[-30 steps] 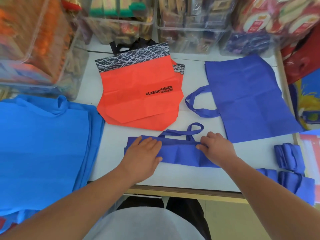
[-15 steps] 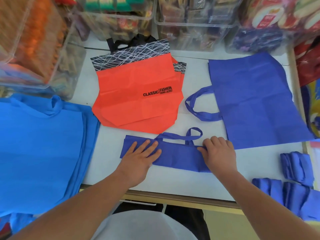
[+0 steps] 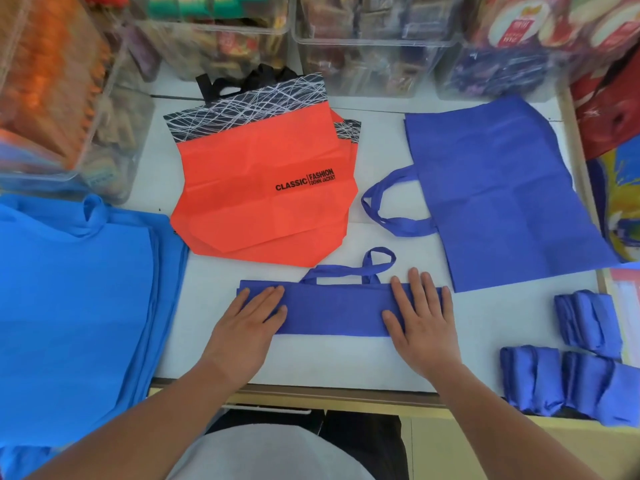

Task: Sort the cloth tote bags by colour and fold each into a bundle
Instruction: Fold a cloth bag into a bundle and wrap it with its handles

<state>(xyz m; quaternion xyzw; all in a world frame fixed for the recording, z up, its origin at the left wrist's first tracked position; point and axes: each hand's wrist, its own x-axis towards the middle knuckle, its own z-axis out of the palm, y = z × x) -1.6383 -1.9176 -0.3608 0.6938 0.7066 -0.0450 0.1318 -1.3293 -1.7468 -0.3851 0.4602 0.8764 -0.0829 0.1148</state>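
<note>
A dark blue tote bag (image 3: 336, 308), folded into a long strip with its handles sticking out behind, lies near the table's front edge. My left hand (image 3: 247, 320) presses flat on the strip's left end. On the right end my right hand (image 3: 420, 317) lies flat too, fingers straight. Another dark blue tote (image 3: 498, 192) is spread flat at the back right. An orange tote stack (image 3: 263, 188) with a black-and-white top band lies in the middle. Light blue totes (image 3: 76, 306) are piled at the left. Three folded dark blue bundles (image 3: 571, 358) sit at the right front.
Clear plastic bins (image 3: 374, 46) full of packaged goods line the back and left of the white table (image 3: 329, 358). Red and patterned bags (image 3: 613, 116) crowd the right edge. The table's wooden front edge runs just below my wrists.
My right hand went from curled at the strip's right end to lying flat on it. The left hand stayed flat on the left end. The strip now looks smoother and longer.
</note>
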